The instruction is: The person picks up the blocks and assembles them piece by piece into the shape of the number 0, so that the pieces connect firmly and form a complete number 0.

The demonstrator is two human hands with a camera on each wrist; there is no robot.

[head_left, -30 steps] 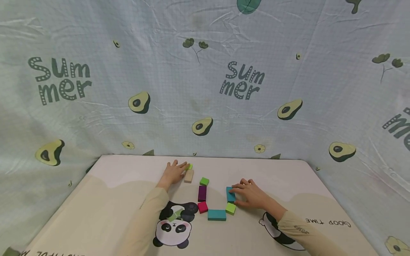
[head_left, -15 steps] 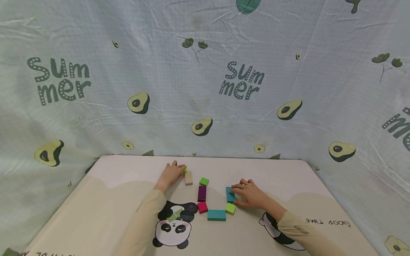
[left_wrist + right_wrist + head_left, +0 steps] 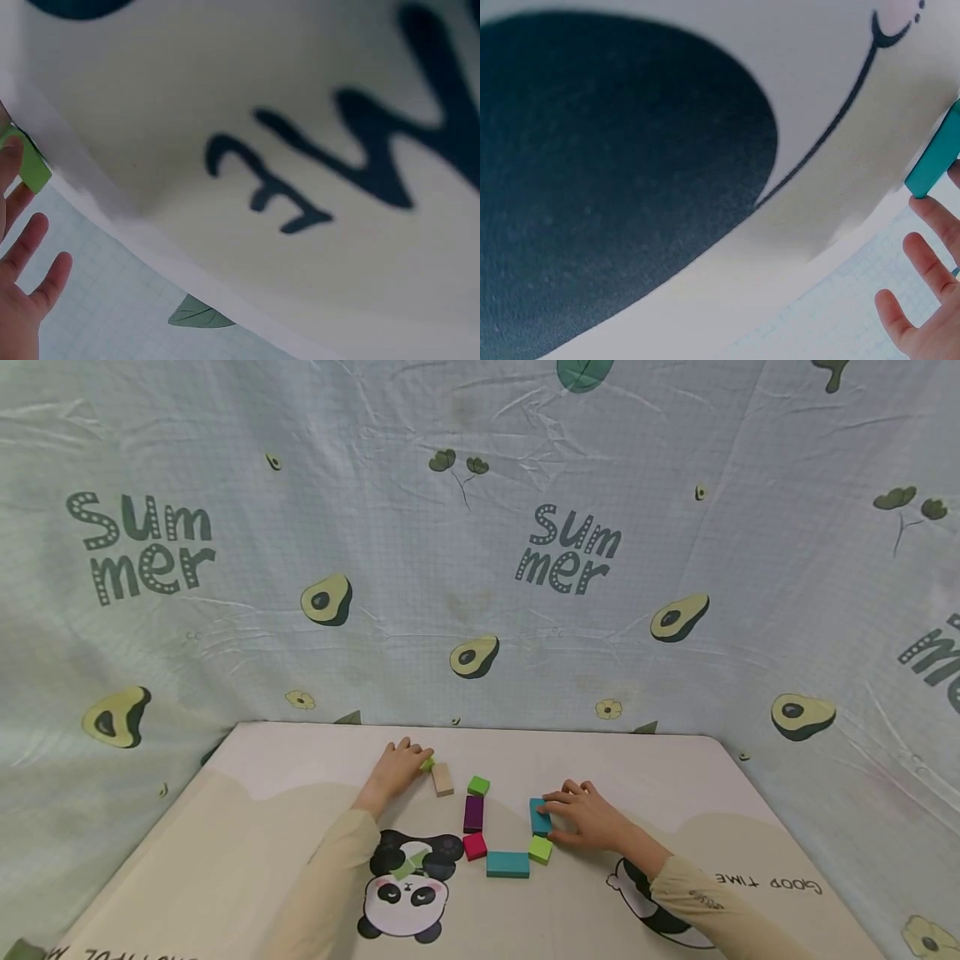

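At the back of the table in the head view, my left hand (image 3: 395,771) pinches a small light-green block (image 3: 427,764). In the left wrist view, fingertips lie on two sides of that green block (image 3: 31,166), with the other fingers spread. A plain wooden block (image 3: 442,779) lies right beside it. Farther right, my right hand (image 3: 588,817) holds a flat teal block (image 3: 538,820) lying on the table, one finger over its top and the thumb near its front end. The right wrist view shows fingertips against the teal block (image 3: 937,154).
A U-shaped row runs between the hands: a green cube (image 3: 478,786), a purple block (image 3: 473,814), a red cube (image 3: 475,846), a second teal block (image 3: 507,864) and a lime cube (image 3: 540,849). Panda prints mark the table (image 3: 225,852). A printed curtain (image 3: 390,543) hangs behind.
My left hand has drawn the light-green block left and nearer, along the wooden block's side. The wooden block has shifted slightly nearer and turned. My right hand has stayed in place.
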